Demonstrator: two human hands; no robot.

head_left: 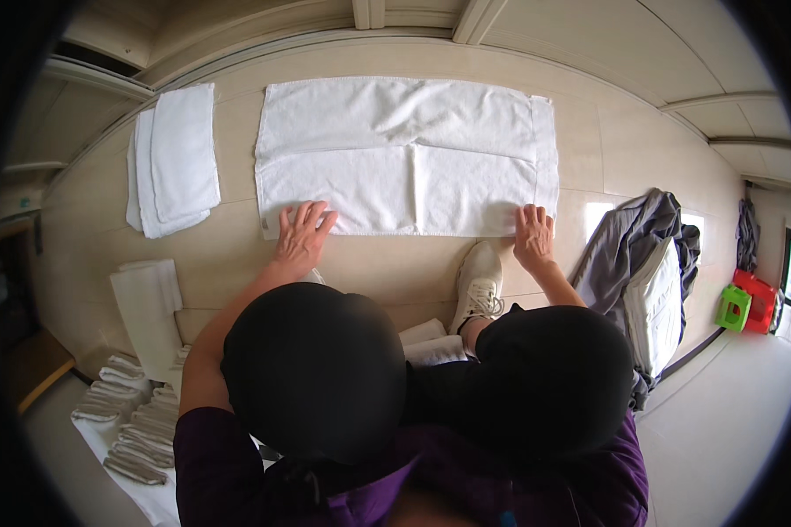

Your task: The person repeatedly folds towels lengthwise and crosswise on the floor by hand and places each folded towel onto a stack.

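Note:
A white towel (395,158) lies spread out ahead of me, with crease lines across and down its middle and some ripples. My left hand (301,237) rests on its near edge toward the left corner, fingers spread. Near the right corner of the same edge, my right hand (533,235) touches the cloth with its fingers stretched out. Neither hand grips anything that I can see. At the right end, a second layer of edge shows along the towel's side.
Folded white towels (180,162) are stacked at the far left, with another folded towel (145,307) nearer. Rolled towels (136,422) sit at lower left. My beige shoe (479,285) stands before the towel. At right are a grey cloth heap (624,237) and green and red stools (734,306).

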